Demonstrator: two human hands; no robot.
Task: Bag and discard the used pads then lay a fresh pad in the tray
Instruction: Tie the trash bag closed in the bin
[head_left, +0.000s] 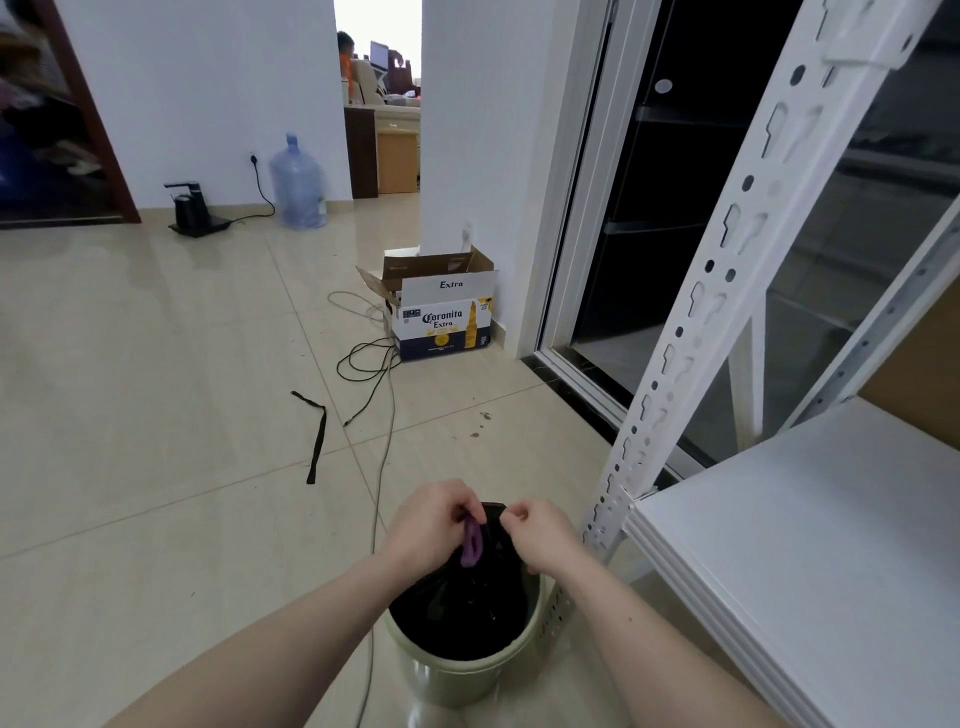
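A pale green bin (457, 675) stands on the floor at the bottom centre, lined with a black bag (467, 613). The bag's upper part is pulled up above the rim between my hands. My left hand (431, 525) grips a purple strip (471, 543) together with the bag's edge. My right hand (540, 535) pinches the bag's top edge just beside it. No pads or tray are in view.
A white metal shelf rack (810, 519) stands close on the right of the bin. A grey cable (382, 467) runs along the floor past the bin's left side. A black strap (316, 441), a beer carton (441, 312) and a water bottle (297, 182) lie farther off.
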